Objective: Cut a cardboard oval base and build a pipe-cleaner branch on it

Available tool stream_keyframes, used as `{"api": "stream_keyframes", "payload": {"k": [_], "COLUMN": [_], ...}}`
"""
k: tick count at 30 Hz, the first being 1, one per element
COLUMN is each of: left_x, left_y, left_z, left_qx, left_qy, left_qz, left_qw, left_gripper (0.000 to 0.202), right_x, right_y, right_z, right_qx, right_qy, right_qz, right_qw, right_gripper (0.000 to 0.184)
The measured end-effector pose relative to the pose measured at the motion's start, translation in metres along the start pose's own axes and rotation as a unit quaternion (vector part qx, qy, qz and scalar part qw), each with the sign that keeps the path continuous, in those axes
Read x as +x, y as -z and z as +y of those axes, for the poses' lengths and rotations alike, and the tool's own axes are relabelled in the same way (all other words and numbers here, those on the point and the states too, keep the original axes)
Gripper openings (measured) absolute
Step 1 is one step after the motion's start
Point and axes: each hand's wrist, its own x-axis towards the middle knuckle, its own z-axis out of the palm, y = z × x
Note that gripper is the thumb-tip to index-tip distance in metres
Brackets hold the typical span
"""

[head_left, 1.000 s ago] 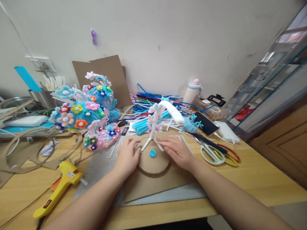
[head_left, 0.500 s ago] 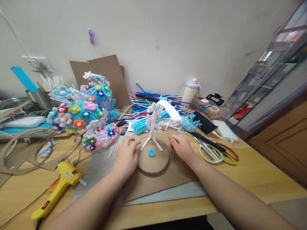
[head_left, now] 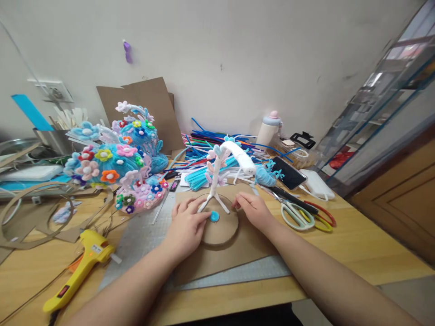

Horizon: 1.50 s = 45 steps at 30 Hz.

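A round cardboard disc [head_left: 220, 231] lies on a larger cardboard sheet [head_left: 238, 258] in front of me. A white pipe-cleaner tree [head_left: 215, 181] stands on the disc's far part, and a small blue coil [head_left: 214, 216] lies near the disc's middle. My left hand [head_left: 186, 226] rests on the disc's left side, fingers spread, its fingertips touching the blue coil. My right hand [head_left: 253, 209] lies at the disc's right edge, fingers curled down onto the cardboard, holding nothing that I can see.
A yellow glue gun [head_left: 79, 269] lies at the left front. Flowered pipe-cleaner pieces [head_left: 112, 163] stand at the left. Scissors [head_left: 301, 215], a phone [head_left: 288, 174], a bottle [head_left: 268, 129] and a heap of pipe cleaners [head_left: 210, 140] lie behind and right. Cardboard rings [head_left: 30, 217] lie far left.
My left hand has slid right across the disc until its fingertips reached the blue coil. My right hand drew back to the disc's right edge, then edged slightly left.
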Motion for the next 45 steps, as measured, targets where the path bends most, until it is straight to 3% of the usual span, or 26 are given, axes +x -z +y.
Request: {"api": "stream_keyframes", "payload": {"k": [17,21,26,29,33,38,45], "left_x": [0.002,0.002,0.002,0.002,0.004,0.006,0.006], "left_y": [-0.007,-0.009,-0.01,-0.011,-0.009,-0.007,-0.008], "left_z": [-0.006,-0.007,-0.01,-0.012,-0.014,-0.017,-0.019], "left_qx": [0.021,0.034,0.035,0.021,-0.006,-0.022,-0.029], "left_qy": [-0.022,-0.032,-0.03,-0.031,0.001,0.103,0.146], "left_qz": [-0.016,-0.017,-0.019,-0.016,0.025,0.099,0.1], "left_qw": [0.999,0.999,0.999,0.999,1.0,0.99,0.984], "left_gripper": [0.041,0.044,0.047,0.045,0.044,0.038,0.035], "right_x": [-0.001,-0.005,-0.01,-0.011,-0.011,-0.013,-0.014], "right_y": [-0.004,-0.002,0.002,0.002,0.001,-0.001,-0.003], "right_z": [-0.001,-0.01,-0.028,-0.035,-0.035,-0.033,-0.035], "right_qx": [0.007,0.006,-0.017,-0.055,-0.082,-0.09,-0.129], "right_qy": [0.018,0.077,0.218,0.244,0.251,0.271,0.279], "right_qz": [-0.012,-0.026,-0.13,-0.16,-0.159,-0.181,-0.197], "right_qw": [1.0,0.997,0.967,0.955,0.951,0.941,0.931], "right_gripper": [0.037,0.028,0.022,0.019,0.02,0.031,0.033]}}
